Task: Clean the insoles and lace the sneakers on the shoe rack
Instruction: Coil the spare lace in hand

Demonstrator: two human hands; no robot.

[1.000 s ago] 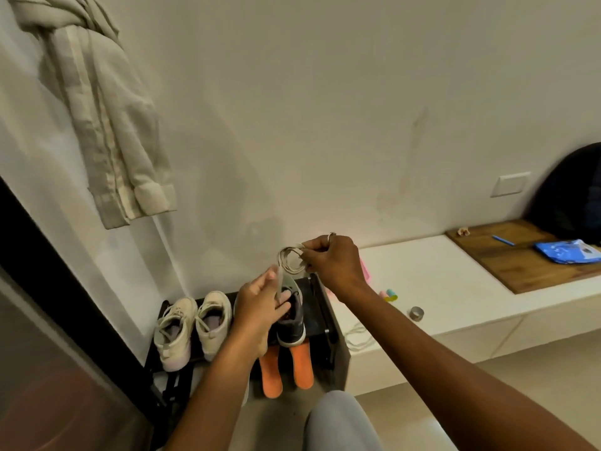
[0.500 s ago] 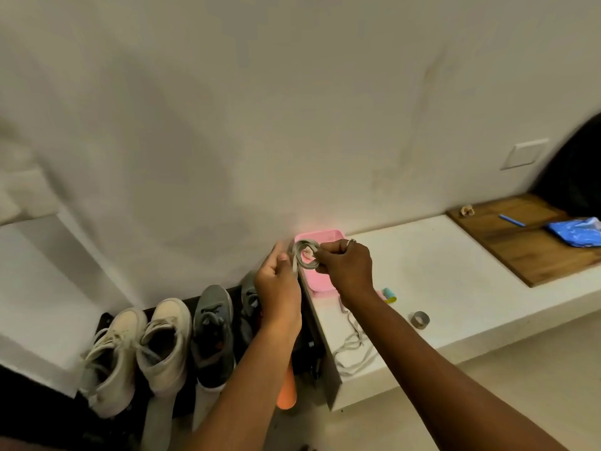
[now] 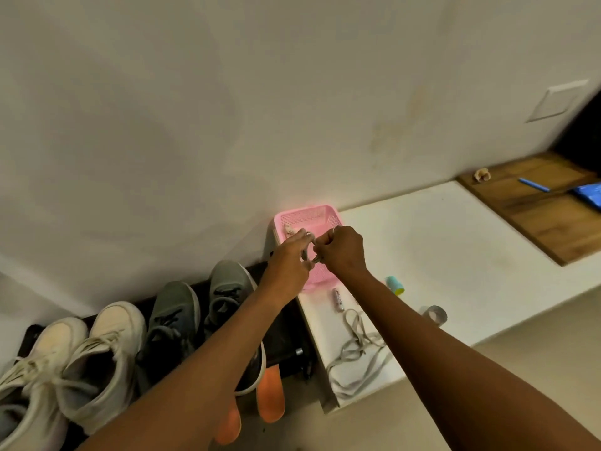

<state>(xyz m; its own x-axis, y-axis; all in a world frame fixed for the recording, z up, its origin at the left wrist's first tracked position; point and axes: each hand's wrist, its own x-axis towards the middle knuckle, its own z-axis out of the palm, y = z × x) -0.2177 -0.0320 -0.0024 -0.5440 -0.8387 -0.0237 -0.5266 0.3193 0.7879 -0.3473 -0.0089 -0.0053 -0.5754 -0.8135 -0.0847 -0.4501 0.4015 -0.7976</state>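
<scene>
I see left hand (image 3: 288, 259) and right hand (image 3: 342, 252) meeting over the pink basket (image 3: 309, 217) at the ledge's (image 3: 439, 255) back left corner, both sets of fingers curled, pinching a coiled lace (image 3: 309, 256) between them, loose lace (image 3: 354, 351) at the front left corner, grey sneakers (image 3: 175, 315) on the rack (image 3: 289, 325).

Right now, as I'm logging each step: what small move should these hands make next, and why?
Probably lower the coiled grey shoelace into the pink plastic mesh basket and release: left hand and right hand both pinch it right above the basket.
</scene>
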